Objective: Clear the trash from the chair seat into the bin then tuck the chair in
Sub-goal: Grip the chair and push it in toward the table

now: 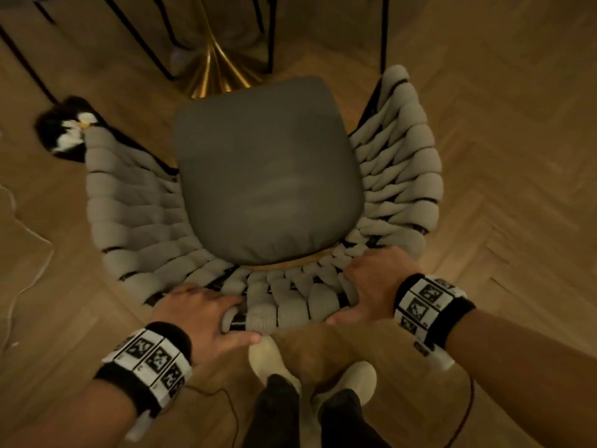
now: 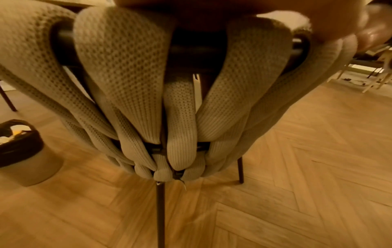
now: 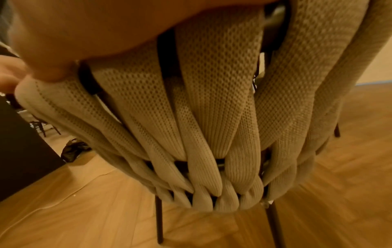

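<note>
At the near edge of the scene, the chair (image 1: 268, 176) is being held by the top rail of its woven backrest (image 1: 284, 305). The left hand (image 1: 206, 318) is wrapped over the rail with its thumb underneath, and the right hand (image 1: 365, 282) is curled over the same rail further right; both grips are closed on the backrest. The grey seat cushion (image 1: 268, 169) is showing no trash, so the clearing step is judged done, and the tucking-in is what remains.

The bin (image 2: 23, 151) is standing on the floor to the left of the chair, near its left side, with white scraps showing inside its dark liner.

Several risks are being carried by a push from here. The gold pedestal base (image 1: 213, 66) of the worktop is lying straight ahead at the far side — a front leg could be driven into it if the chair is pushed off-line. Black legs of neighbouring chairs (image 1: 151, 37) are crowding the same gap. The padded weave is soft, so the rail could be twisted unevenly. The person's feet (image 1: 274, 360) are being kept just behind the rear legs — a trip is possible.
</note>
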A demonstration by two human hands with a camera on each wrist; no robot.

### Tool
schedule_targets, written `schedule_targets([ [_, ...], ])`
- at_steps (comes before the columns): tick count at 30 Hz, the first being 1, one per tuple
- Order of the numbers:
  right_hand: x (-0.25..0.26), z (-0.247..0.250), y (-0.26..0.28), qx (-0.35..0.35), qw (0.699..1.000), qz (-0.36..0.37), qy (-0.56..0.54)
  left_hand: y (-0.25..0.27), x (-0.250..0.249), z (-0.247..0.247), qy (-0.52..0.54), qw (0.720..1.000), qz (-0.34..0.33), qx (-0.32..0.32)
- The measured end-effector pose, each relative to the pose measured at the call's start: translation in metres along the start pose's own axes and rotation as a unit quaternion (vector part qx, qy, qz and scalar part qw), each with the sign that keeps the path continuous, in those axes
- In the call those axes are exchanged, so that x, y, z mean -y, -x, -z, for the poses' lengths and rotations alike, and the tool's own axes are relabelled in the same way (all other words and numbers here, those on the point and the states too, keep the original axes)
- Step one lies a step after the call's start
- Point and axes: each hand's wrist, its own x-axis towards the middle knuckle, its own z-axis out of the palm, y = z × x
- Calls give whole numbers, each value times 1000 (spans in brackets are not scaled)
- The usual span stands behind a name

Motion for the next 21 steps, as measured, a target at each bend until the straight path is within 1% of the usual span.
schedule_targets([
  [3, 33, 26, -25, -15, 1000, -15, -11, -2, 44, 9, -22, 999, 24, -7],
  [7, 55, 61, -57, -23, 999, -33, -3, -16, 101, 20, -36, 999, 18, -22],
  [9, 57, 80, -74, -34, 999, -41, 4, -24, 124, 30, -35, 999, 17, -35],
  [13, 54, 121, -109, -44, 998, -49, 7, -42, 163, 56, -25, 999, 31, -36],
  [19, 41, 197, -182, -53, 997, -49, 23, -81, 235, 108, -21, 997, 55, -54],
  [21, 37, 223, -209, -53, 997, -53, 18, -97, 265, 128, -24, 997, 58, -50],
])
